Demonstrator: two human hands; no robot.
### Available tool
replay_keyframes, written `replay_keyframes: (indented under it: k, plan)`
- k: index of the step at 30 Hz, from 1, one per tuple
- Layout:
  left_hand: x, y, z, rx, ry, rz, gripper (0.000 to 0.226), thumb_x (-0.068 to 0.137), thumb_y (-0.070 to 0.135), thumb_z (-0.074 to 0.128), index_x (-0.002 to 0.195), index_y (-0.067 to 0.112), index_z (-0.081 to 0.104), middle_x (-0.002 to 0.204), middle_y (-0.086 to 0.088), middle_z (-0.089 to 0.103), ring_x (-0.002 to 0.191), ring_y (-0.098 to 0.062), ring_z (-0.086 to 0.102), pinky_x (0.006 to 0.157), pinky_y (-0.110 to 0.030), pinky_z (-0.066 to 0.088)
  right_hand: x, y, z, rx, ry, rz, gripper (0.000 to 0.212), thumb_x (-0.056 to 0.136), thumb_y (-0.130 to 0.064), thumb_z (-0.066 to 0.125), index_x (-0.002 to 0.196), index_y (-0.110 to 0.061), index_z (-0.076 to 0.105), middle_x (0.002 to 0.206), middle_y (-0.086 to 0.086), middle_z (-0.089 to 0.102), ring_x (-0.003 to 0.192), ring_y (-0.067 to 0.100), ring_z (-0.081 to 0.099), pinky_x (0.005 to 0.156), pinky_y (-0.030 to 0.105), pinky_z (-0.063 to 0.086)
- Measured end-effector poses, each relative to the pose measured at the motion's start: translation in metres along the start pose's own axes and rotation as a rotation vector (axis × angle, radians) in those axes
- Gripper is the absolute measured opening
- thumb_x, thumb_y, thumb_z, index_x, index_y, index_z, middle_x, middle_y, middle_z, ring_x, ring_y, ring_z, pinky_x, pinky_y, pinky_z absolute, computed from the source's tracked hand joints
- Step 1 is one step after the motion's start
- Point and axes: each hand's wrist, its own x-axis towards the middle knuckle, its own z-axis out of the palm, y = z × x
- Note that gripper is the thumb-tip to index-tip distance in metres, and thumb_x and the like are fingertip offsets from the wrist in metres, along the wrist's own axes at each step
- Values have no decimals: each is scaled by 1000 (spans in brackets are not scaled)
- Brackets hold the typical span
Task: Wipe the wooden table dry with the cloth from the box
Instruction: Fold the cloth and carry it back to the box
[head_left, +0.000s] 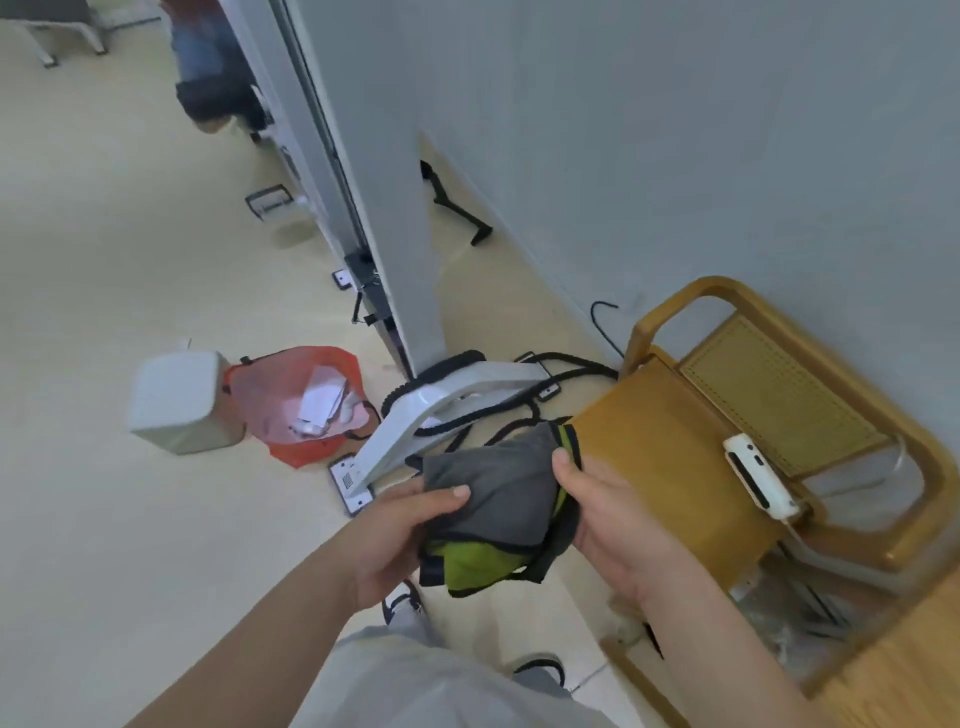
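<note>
A grey and lime-green cloth (498, 499) with dark edging hangs bunched in the air between both my hands, above the floor. My left hand (400, 540) grips its left side with the thumb on the grey face. My right hand (608, 514) pinches its right edge. A wooden table surface (904, 680) shows at the bottom right corner. No box is in view.
A wooden chair (670, 441) with a woven back stands at the right against the grey wall, with a white device (758, 475) on it. On the floor lie a white stand base (441, 410), black cables, an orange bag (306, 400) of scraps and a white bin (179, 400).
</note>
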Motion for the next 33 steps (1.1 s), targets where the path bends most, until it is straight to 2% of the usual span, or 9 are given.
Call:
replay_keyframes:
  k: [2,6,9,11,13,19,23,29,33]
  plan:
    - [-3,12,-34,-20,91,79,42,89,11,75,129,15,69,129,-13,72,120,-33,68,105,-45,49,25,-6,32,-72,-24,60,34,107,-41,50,135,-27,63,131,-4,70,121,17,66,109,46,49]
    - [-8,39,-89,-81,151,113,33,95,14,68,126,24,70,127,-10,73,117,-29,69,96,-43,47,74,-15,93,-179,-97,161,34,105,-45,53,130,-25,67,124,-5,74,118,17,69,108,43,49]
    - [-14,58,-131,-149,195,144,35,100,14,63,133,24,64,128,-4,73,118,-25,70,97,-43,54,115,-19,136,-286,-163,178,28,101,-27,64,128,-22,69,123,1,75,117,22,69,108,48,49]
    - [-15,66,-159,-158,243,175,34,101,16,61,134,26,63,129,-1,73,118,-23,70,96,-42,55,141,-23,163,-331,-189,171,29,101,-14,62,128,-20,69,122,3,75,116,24,70,107,49,50]
    - [-20,73,-181,-176,308,187,33,103,18,60,133,29,63,128,1,73,117,-20,71,90,-39,56,159,-26,189,-415,-198,146,30,104,-11,56,128,-22,68,122,0,75,116,21,70,105,46,52]
    - [-24,85,-226,-235,532,244,27,104,28,60,130,35,64,123,7,75,111,-16,73,87,-41,60,210,-34,255,-784,-300,6,24,107,-36,48,127,-48,56,124,-22,65,114,-2,60,99,29,51]
    - [-34,86,-251,-303,710,312,23,104,27,59,126,32,66,117,6,77,106,-14,74,83,-37,60,240,-36,300,-887,-453,-17,26,107,-41,48,132,-44,53,123,-23,64,113,-3,60,88,20,51]
    - [-57,90,-314,-394,850,294,18,101,29,64,118,29,70,110,4,79,101,-16,76,89,-42,62,271,-28,382,-988,-517,-45,21,103,-45,52,117,-38,68,109,-16,76,104,8,71,96,39,57]
    - [-75,93,-390,-409,915,280,18,98,33,67,114,29,71,109,4,79,100,-18,76,89,-42,63,296,-9,460,-1009,-557,-37,28,101,-48,52,122,-33,63,113,-12,71,109,14,68,97,42,57]
